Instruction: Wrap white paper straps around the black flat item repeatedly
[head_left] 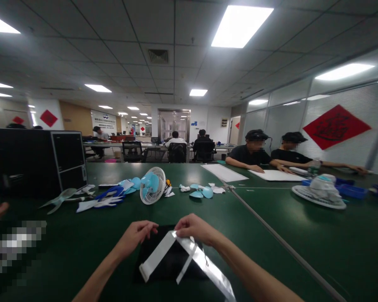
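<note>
Right fingers (pixel 182 231) closed in a pinch on the upper fold of a white, shiny strip (pixel 158 253). Left fingers (pixel 146 227) loosely spread, part-curled, no hold visible; tips near the fold but apart from it. Strip lies over a flat black sheet (pixel 168 265) on the green surface (pixel 239 226), close in front of the person; whether the fold is lifted clear, cannot tell. Key relation, by judgement: fold at about 3 o'clock from the left fingertips and directly within the right pinch, so the right hand is the nearer. No single long axis: from the fold one leg runs toward 7 o'clock, a longer one toward 5 o'clock beside the right forearm, cut off by the frame's lower edge. A narrow tail leaves the longer leg toward 7 o'clock. Look: thin, flat, ribbon-like; shorter leg plain white, ending in a thicker pale block; longer leg silvery, throwing glare. Probably bends easily. At 11 o'clock from the fold, well apart, a fan (pixel 149 182), white guard, blue blades.
</note>
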